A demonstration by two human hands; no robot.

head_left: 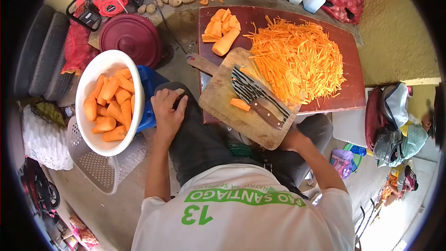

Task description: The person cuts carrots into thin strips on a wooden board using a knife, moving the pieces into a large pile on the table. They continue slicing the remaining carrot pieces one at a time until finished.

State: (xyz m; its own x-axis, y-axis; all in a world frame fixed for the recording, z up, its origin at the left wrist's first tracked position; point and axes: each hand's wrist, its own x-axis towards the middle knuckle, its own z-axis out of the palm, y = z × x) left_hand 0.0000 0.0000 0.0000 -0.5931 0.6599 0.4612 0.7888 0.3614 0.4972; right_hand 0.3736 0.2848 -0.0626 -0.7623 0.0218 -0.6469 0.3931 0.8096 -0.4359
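The knife (258,94) is found lying on the wooden board (218,95), with one carrot piece (240,104) beside it. The board is set slantwise on the red table (355,81), and its near corner is projected past the table edge, over the lap. Should that corner be pressed or knocked by a knee, the board could be tipped, and the knife could be slid toward the thighs; this is judged the chief hazard.

The left hand (168,111) is rested on the left knee, its fingers bent and partly spread. A pale bit shows at the fingertips; whether it is pinched cannot be told. The right hand (291,139) is placed at the near right corner of the board, its fingers mostly hidden; whether the board is gripped cannot be told. If the knife were reached for without looking, the blade could be touched first.

The carrot shreds (297,60) are heaped against the board's far side and could be pushed off the table if the board were shifted. Carrot chunks (223,32) are laid at the far left. Peeled carrots (111,100) are held in the white basin (83,125), beside the left knee, where it could be upset by a bump.
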